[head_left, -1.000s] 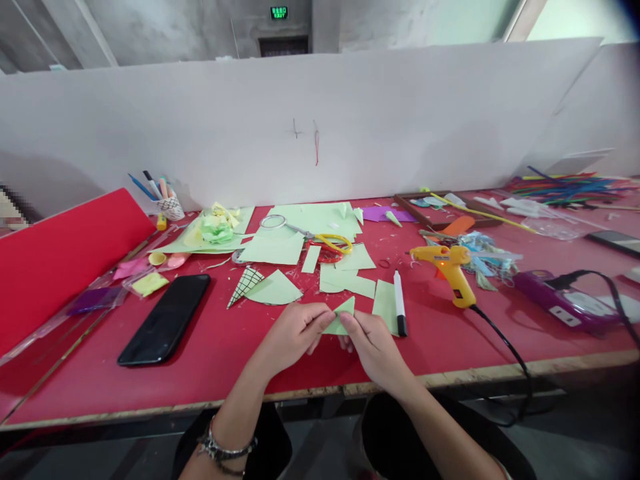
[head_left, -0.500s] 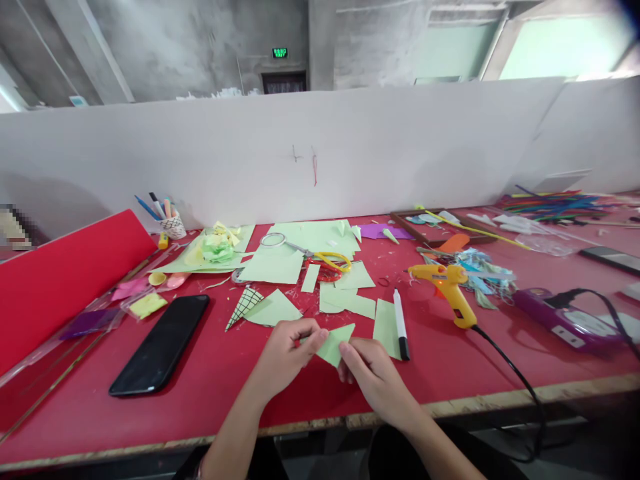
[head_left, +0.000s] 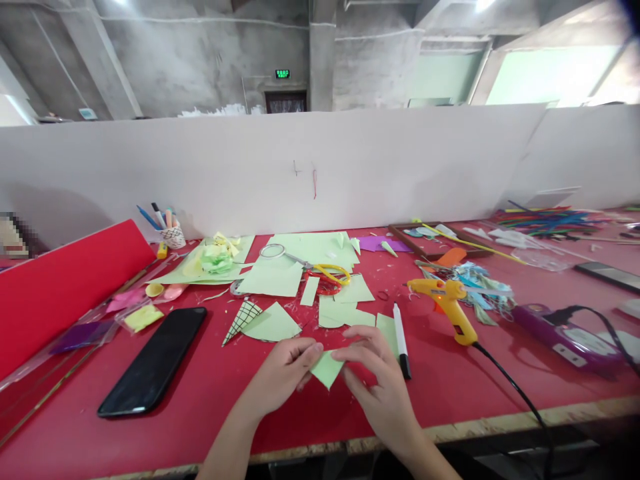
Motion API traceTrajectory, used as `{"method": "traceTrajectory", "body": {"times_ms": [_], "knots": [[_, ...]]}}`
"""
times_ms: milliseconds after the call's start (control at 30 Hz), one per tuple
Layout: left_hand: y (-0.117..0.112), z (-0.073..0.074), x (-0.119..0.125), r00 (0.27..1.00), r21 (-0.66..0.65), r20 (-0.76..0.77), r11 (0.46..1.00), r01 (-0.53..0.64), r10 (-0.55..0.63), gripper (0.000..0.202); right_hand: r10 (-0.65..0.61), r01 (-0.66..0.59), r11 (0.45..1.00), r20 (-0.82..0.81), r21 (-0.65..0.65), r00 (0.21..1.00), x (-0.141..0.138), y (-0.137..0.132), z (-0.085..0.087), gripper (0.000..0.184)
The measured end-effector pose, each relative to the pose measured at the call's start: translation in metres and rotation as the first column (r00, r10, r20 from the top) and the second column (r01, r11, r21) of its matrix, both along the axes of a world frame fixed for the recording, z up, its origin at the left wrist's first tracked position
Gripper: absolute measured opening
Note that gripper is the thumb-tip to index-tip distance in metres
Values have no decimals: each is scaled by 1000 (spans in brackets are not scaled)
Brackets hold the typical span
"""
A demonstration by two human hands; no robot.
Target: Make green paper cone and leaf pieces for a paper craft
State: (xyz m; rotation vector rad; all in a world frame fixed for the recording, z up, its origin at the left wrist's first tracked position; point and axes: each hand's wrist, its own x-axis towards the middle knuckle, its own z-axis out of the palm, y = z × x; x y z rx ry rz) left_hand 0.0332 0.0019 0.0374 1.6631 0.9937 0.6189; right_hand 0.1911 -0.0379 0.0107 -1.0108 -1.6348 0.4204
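A small piece of light green paper is held between my two hands above the red table, one corner pointing down. My left hand pinches its left side between thumb and fingers. At the right edge my right hand grips the paper with its fingertips, the fingers curved and a little apart. Just beyond lie a cone with a black grid pattern, a rounded green paper piece and several cut green scraps. A white marker with a black cap lies right of my right hand.
A black phone lies at left, near a red board. Yellow-handled scissors rest on green sheets. At right are a yellow glue gun with its cord and a purple power strip. A white partition stands behind.
The paper has turned so a corner points down toward me. My right hand has shifted its hold, raising its fingers over the paper's right edge. The view has tilted up slightly.
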Motion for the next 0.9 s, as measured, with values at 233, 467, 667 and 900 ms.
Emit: {"method": "traceTrajectory", "body": {"times_ms": [233,467,667,900], "knots": [[-8,7,5,999,517,-8,855,-40,51,23,30,-31,996,-20,-84,999,-1,4,0,15],[-5,0,5,983,685,-160,727,45,89,14,68,-70,980,-17,-188,998,-4,4,3,14],[-5,2,4,987,594,-133,804,3,95,20,43,-45,980,-15,-193,999,-4,2,3,14],[-7,2,5,984,589,-90,805,-72,154,28,48,-51,977,-23,-205,999,-2,3,3,13]]}}
